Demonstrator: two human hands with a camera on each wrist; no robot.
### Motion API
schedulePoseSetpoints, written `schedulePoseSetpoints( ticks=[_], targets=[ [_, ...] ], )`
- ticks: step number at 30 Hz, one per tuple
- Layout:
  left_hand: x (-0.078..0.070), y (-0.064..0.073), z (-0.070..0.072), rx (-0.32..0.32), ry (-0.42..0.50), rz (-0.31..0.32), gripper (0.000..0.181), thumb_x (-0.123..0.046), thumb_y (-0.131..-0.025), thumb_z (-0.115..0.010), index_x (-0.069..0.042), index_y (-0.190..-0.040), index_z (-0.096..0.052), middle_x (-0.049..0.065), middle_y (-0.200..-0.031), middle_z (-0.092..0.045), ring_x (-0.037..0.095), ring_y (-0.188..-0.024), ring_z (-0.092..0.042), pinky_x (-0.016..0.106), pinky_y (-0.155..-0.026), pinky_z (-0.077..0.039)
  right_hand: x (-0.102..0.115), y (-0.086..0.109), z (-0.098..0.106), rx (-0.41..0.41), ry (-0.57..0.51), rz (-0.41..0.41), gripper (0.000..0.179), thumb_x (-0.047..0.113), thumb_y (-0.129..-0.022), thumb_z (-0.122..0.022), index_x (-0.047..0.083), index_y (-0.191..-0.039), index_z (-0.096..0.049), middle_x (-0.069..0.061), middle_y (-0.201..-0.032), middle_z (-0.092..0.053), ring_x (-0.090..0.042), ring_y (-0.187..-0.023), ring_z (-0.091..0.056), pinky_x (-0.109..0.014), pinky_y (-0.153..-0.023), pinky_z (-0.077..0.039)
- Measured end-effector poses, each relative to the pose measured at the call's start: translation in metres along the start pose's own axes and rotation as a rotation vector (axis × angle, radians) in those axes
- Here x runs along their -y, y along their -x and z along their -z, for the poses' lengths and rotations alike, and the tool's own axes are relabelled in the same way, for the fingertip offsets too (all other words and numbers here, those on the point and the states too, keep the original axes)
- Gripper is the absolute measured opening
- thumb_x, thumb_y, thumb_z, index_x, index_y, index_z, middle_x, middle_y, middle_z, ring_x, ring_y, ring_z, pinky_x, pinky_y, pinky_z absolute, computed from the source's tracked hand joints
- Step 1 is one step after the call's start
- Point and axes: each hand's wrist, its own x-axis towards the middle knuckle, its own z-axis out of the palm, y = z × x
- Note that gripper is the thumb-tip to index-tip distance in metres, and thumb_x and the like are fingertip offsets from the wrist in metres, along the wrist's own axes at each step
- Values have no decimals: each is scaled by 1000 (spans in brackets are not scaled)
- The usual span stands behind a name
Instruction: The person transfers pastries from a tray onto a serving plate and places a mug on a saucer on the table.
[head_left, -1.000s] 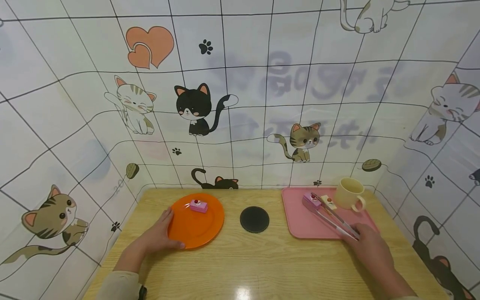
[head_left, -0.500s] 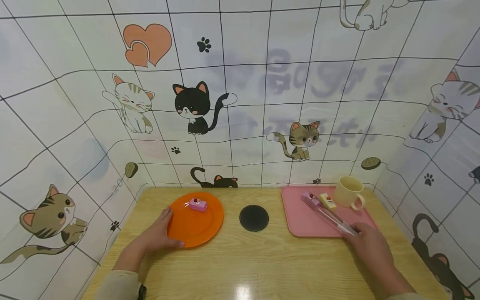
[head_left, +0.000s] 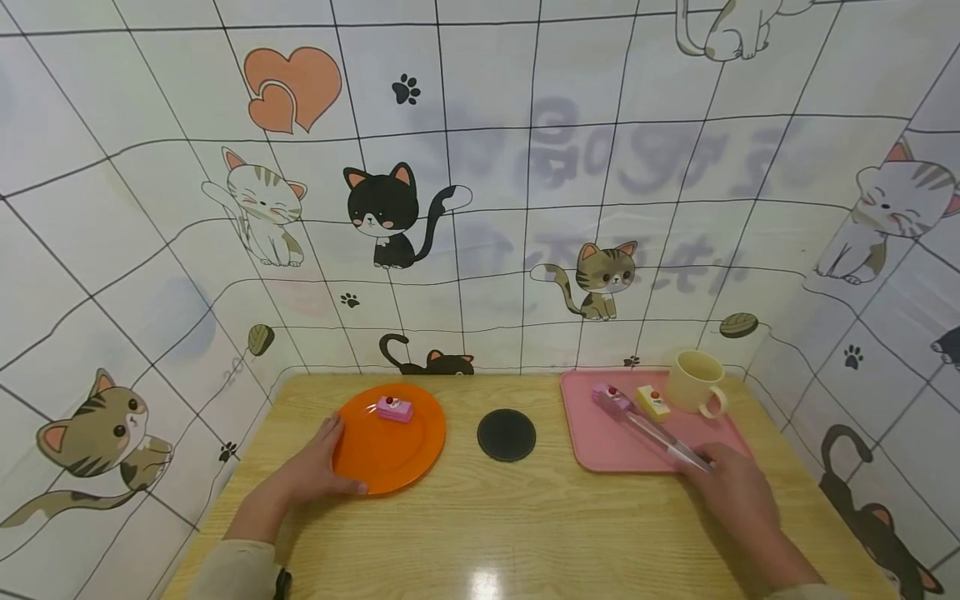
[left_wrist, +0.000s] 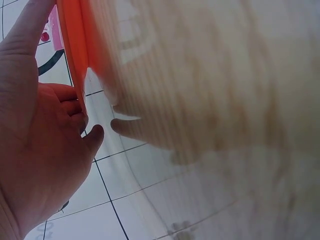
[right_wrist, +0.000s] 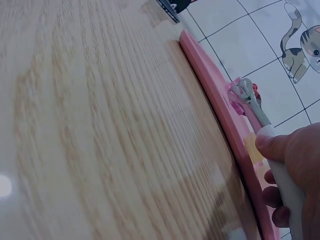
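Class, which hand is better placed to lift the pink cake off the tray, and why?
Probably the right hand: it grips the tongs, which reach the pink cake on the tray. The left hand is at the orange plate.

The person's left hand (left_wrist: 40, 155) fills the left side, thumb reaching upward, bent fingers touching the rim of an orange plate (left_wrist: 73, 37) seen nearly edge-on. Past it shows part of a pink piece (left_wrist: 56, 31) (a red spot beside it). The glossy wood-grain tabletop (left_wrist: 230, 65) mirrors fingers; dark lines cross the white wall (left_wrist: 75, 192).
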Motion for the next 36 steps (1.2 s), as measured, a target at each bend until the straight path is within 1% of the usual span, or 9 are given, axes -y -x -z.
schedulePoseSetpoints(
  ticks=[6,9,13,18,24,27,31,34,36],
  targets=[
    [1,0,-1,-3,-4,6,143,-59,-77,-97,10,-172,-14,32,-181,-6,54,-166,-7,70,-130,-20,9,3,-1,-33,-10,46,33,35,-96,-89,8,-111,-80,-11,-105,-82,-37,-94,-75,-54,-72,-58],
    [0,1,-1,-7,-10,-3,142,-57,-77,-97,12,-171,-15,34,-180,-7,56,-166,-9,71,-129,-21,15,3,-1,-14,-22,36,34,38,-97,-88,9,-112,-80,-11,-105,-82,-31,-89,-73,-48,-68,-56],
    [-1,1,0,-7,-12,-1,141,-55,-77,-97,11,-171,-15,34,-180,-8,56,-166,-9,71,-129,-22,23,2,-4,23,-25,22,31,38,-99,-85,10,-111,-80,-9,-106,-82,-23,-85,-66,-42,-67,-52],
    [0,0,-1,-5,-11,2,142,-57,-77,-97,11,-171,-15,33,-180,-7,56,-166,-8,71,-129,-21,31,-1,-9,41,-29,23,26,35,-97,-87,11,-107,-79,-7,-103,-80,-26,-87,-67,-46,-70,-53],
    [0,0,-1,-7,-9,-3,143,-59,-77,-97,11,-171,-15,34,-180,-7,56,-166,-8,71,-129,-21,40,-2,-12,32,-40,44,23,33,-99,-86,13,-104,-77,-4,-98,-79,-22,-81,-63,-39,-67,-49],
    [0,0,-1,-6,-6,2,143,-59,-77,-97,10,-172,-15,33,-181,-7,55,-166,-7,70,-130,-21,45,-1,-10,22,-46,57,23,33,-99,-86,13,-104,-76,-5,-99,-79,-23,-82,-65,-40,-68,-49],
    [3,-1,-2,-6,-9,5,142,-59,-78,-96,9,-172,-15,31,-181,-6,54,-166,-8,70,-130,-21,53,-1,-11,32,-56,64,22,32,-100,-85,13,-105,-76,-4,-101,-79,-25,-89,-68,-43,-73,-52],
    [4,-1,-2,-14,-15,-5,142,-59,-77,-96,10,-172,-16,32,-181,-7,55,-166,-9,70,-130,-22,57,-3,-14,48,-54,68,22,31,-99,-86,13,-106,-77,-2,-99,-77,-22,-87,-65,-41,-74,-51],
    [5,-1,-2,-16,-14,-9,142,-59,-77,-96,10,-172,-16,32,-181,-7,55,-166,-8,70,-130,-21,60,-4,-16,58,-51,80,22,31,-99,-86,12,-106,-77,0,-97,-76,-20,-84,-63,-39,-71,-50]
  ],
)
